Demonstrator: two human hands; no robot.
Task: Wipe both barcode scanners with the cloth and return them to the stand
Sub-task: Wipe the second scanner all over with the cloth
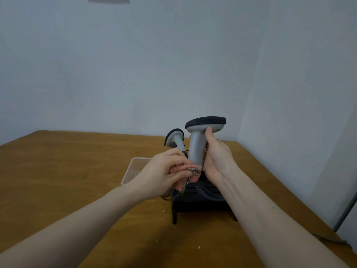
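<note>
Wiping looks to be the step in hand: the right hand [216, 155] grips one grey scanner [199, 144] upright by its handle, fingers and thumb wrapped round it just under the dark head, raised above the black stand [199, 200] on the desk [77, 171]. The left hand [164, 171] pinches a bunched pink cloth [185, 170] against the handle's lower end, fingers curled tight on it, a patterned edge hanging below. The second scanner [174, 139] sits behind, apparently in the stand, though its base is hidden by the hands. Both forearms reach forward, wrists nearly meeting. A pale tray [133, 169] lies just left of the stand. Next, I'd judge, the cloth must run up the handle to the head, with the grip shifted so no part goes unwiped.
</note>
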